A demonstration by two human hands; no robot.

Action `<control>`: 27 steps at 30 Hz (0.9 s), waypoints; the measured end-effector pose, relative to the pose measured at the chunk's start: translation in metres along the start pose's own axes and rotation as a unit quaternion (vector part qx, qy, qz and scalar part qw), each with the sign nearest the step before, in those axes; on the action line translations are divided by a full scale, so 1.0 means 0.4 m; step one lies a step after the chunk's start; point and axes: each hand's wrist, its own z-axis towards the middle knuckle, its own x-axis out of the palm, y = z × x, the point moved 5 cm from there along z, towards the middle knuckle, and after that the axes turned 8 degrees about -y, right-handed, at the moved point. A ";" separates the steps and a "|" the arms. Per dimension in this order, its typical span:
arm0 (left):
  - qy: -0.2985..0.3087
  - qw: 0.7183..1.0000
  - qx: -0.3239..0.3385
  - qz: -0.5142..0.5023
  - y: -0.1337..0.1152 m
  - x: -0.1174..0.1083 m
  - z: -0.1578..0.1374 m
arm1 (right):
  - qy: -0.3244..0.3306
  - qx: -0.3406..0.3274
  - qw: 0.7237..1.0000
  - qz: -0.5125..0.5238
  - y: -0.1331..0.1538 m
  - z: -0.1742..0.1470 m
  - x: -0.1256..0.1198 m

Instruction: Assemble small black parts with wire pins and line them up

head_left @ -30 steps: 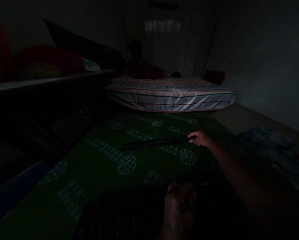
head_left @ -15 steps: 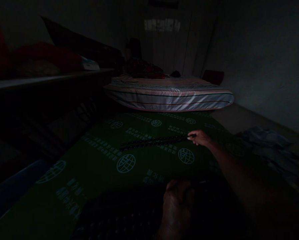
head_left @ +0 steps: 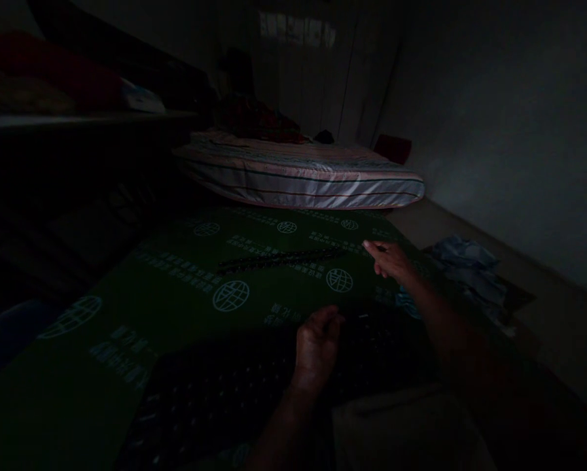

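Observation:
A black keyboard [head_left: 214, 386], its keys marked by faint light dots, lies at the near side of a green sheet [head_left: 175, 327] printed with white globe emblems and characters. My left hand [head_left: 317, 347] is over the keyboard's far part, fingers curled together; whatever they may hold is lost in the dark. Farther off, two thin black strips [head_left: 278, 260] with small light dots lie side by side on the sheet. My right hand [head_left: 390, 260] is just right of their ends, apart from them, its forefinger stretched out and nothing visible in it.
Beyond the sheet stands a bed with a striped mattress [head_left: 303, 180], dark red cloth [head_left: 258, 121] on top. A shelf [head_left: 91, 120] with bundles runs along the left. Crumpled cloth [head_left: 464, 265] lies on the floor at right, near the pale wall [head_left: 509, 118]. The room is very dim.
My right hand has let go of the strips' right ends and drawn slightly away. My left hand has moved up and left over the keyboard. The view has shifted right and down.

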 end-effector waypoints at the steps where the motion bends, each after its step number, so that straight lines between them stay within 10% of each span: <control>1: 0.001 1.000 -0.004 -0.011 -0.001 0.001 0.001 | 0.010 -0.005 1.000 -0.001 0.003 -0.035 -0.002; 10: 0.012 0.999 0.027 -0.014 0.009 0.014 0.004 | 0.083 0.005 0.996 0.011 0.002 -0.295 0.025; 27: 0.032 0.996 0.054 0.056 0.016 0.026 0.001 | 0.052 0.018 0.983 0.176 -0.038 -0.315 0.045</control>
